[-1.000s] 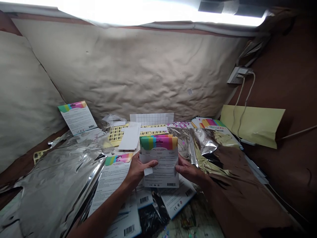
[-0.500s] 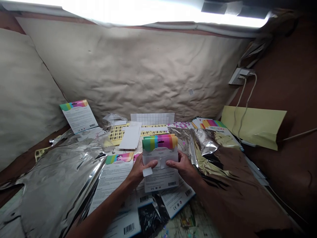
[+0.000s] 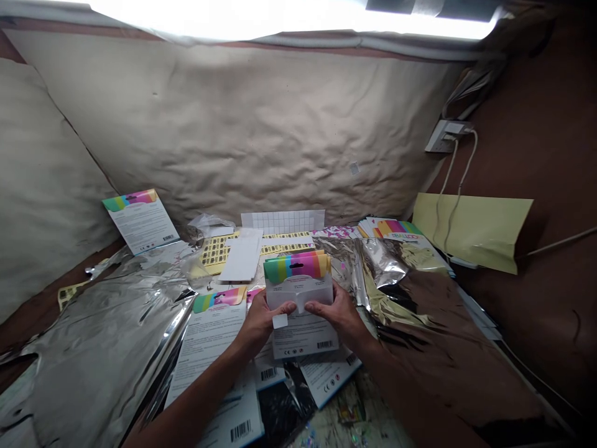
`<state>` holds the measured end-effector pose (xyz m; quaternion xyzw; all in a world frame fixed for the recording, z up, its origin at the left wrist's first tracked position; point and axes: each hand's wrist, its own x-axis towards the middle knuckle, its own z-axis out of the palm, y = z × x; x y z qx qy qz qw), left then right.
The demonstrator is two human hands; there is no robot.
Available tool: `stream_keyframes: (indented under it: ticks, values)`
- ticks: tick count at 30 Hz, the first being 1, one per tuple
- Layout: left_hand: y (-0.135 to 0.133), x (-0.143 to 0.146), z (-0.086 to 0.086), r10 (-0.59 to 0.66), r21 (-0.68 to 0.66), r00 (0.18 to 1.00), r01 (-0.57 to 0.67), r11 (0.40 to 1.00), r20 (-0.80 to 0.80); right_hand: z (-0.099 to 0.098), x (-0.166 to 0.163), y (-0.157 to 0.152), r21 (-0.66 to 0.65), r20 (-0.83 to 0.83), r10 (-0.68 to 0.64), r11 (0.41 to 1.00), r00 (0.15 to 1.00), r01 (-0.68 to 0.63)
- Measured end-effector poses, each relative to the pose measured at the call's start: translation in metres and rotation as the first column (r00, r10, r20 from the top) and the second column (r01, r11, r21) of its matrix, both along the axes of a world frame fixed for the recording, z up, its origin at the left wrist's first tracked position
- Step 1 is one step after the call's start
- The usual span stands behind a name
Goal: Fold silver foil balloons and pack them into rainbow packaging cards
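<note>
Both of my hands grip a small stack of printed card packets [image 3: 304,339] with rainbow tops and hang holes, held above the table. My left hand [image 3: 262,316] clasps the left edge, its thumb lying across the front. On the right edge, my right hand [image 3: 344,313] has its thumb pressed inward in the same way. A translucent pale strip [image 3: 298,297] crosses the front packet just above the thumbs. Near my left thumb there is a small white tab [image 3: 280,321]. Below lie more printed packets [image 3: 209,339], backs up with barcodes. My remaining fingers are hidden behind the stack.
One packet [image 3: 142,224] leans at the back left. Yellow barcode sticker sheets [image 3: 217,252] lie under white paper strips [image 3: 241,255]. Shiny foil film [image 3: 107,342] spreads at left, with more foil [image 3: 448,348] at right. Cables hang from a wall socket [image 3: 448,135].
The pale strip on the front packet looks flatter and spans more of its width, with my thumbs slightly closer together. The whole view has shifted a little.
</note>
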<state>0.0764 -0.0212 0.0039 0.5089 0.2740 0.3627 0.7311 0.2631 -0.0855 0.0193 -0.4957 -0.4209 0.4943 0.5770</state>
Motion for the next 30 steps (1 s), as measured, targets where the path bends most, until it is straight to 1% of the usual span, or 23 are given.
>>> stream_keyframes:
  ticks: [3,7,9,11,14,16,20,22,24,26,28,30]
  values:
    - [-0.003,0.003,-0.001,0.041,0.012,0.999,-0.04,0.999,-0.027,-0.001,-0.005,0.0,-0.01,0.034,-0.039,0.999,0.999,0.04]
    - [-0.008,0.004,0.007,0.061,0.083,0.998,-0.059,0.995,-0.033,0.0,-0.008,0.0,0.028,0.057,-0.093,0.995,0.994,0.092]
    - [-0.009,0.002,0.013,0.039,0.122,0.999,-0.035,0.992,-0.028,0.002,-0.008,0.0,0.043,0.053,-0.124,0.992,0.991,0.122]
    - [-0.008,-0.001,0.016,-0.01,0.136,1.0,0.012,0.991,-0.016,0.004,-0.007,0.0,0.056,0.023,-0.131,0.99,0.991,0.129]
    - [-0.004,-0.004,0.016,-0.086,0.143,0.996,0.086,0.986,-0.005,0.003,-0.005,0.001,0.096,-0.012,-0.116,0.989,0.993,0.116]
    - [-0.001,-0.004,0.013,-0.075,0.153,0.997,0.075,0.985,-0.006,0.001,-0.005,0.002,0.12,0.028,-0.129,0.985,0.991,0.125]
    - [-0.001,-0.001,0.009,-0.012,0.16,1.0,0.011,0.987,0.006,-0.003,-0.006,0.001,0.144,0.171,-0.164,0.98,0.971,0.14]
    - [-0.002,-0.001,0.008,0.008,0.193,1.0,-0.01,0.981,0.007,-0.006,-0.006,-0.001,0.19,0.182,-0.148,0.975,0.972,0.113]
    - [-0.001,-0.004,0.007,0.03,0.27,0.999,-0.024,0.963,-0.019,-0.009,-0.005,-0.003,0.255,0.175,-0.107,0.965,0.979,0.06]
    - [0.002,-0.008,0.005,0.021,0.331,0.998,-0.003,0.943,-0.052,-0.012,-0.001,-0.003,0.305,0.228,-0.075,0.952,0.971,0.002]
    - [0.006,-0.012,0.002,-0.02,0.343,0.997,0.047,0.938,-0.08,-0.016,0.006,-0.004,0.31,0.339,-0.056,0.949,0.939,-0.055]
    - [0.011,-0.014,0.001,-0.046,0.325,0.995,0.074,0.943,-0.091,-0.017,0.017,-0.006,0.265,0.433,0.002,0.956,0.901,-0.129]
